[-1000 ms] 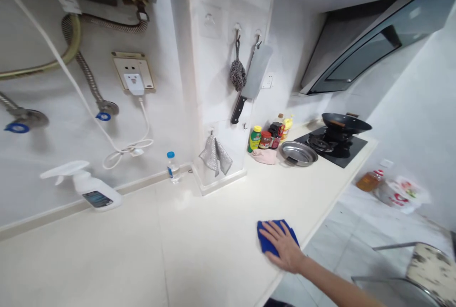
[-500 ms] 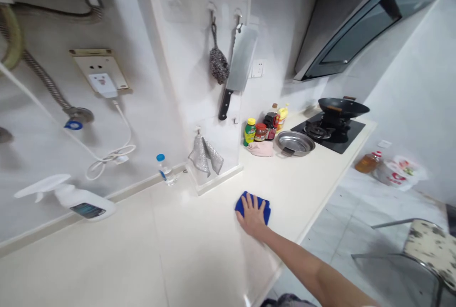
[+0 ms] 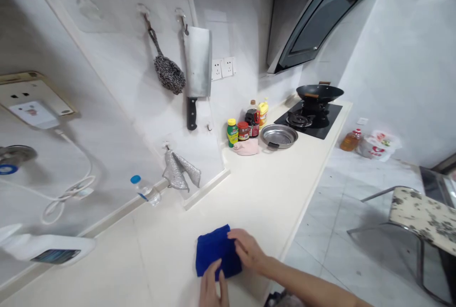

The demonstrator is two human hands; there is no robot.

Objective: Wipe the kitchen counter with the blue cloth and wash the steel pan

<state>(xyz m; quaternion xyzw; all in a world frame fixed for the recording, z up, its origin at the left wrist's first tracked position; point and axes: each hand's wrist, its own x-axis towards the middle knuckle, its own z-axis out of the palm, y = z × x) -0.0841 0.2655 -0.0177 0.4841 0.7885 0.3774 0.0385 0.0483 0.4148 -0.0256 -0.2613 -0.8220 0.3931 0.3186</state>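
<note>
A folded blue cloth point(image 3: 213, 252) lies on the pale countertop point(image 3: 171, 250) close in front of me. My right hand point(image 3: 251, 250) is at the cloth's right edge, its thumb and fingers closed around that side. From below, my left hand point(image 3: 213, 290) reaches in, fingers apart, with the fingertips touching the cloth's near edge. The lower part of the left hand is cut off by the frame.
A spray bottle point(image 3: 50, 248) and a water bottle point(image 3: 146, 190) stand along the wall at left. A cleaver point(image 3: 198, 62) and a steel scrubber point(image 3: 170, 74) hang above. Farther back are condiments, a pink cloth point(image 3: 247, 146), a metal pan point(image 3: 280, 137) and a wok point(image 3: 319, 93).
The blue cloth has come nearer to me. My right hand has shifted from lying flat on it to its right edge. My left hand has entered from below. The view has turned right.
</note>
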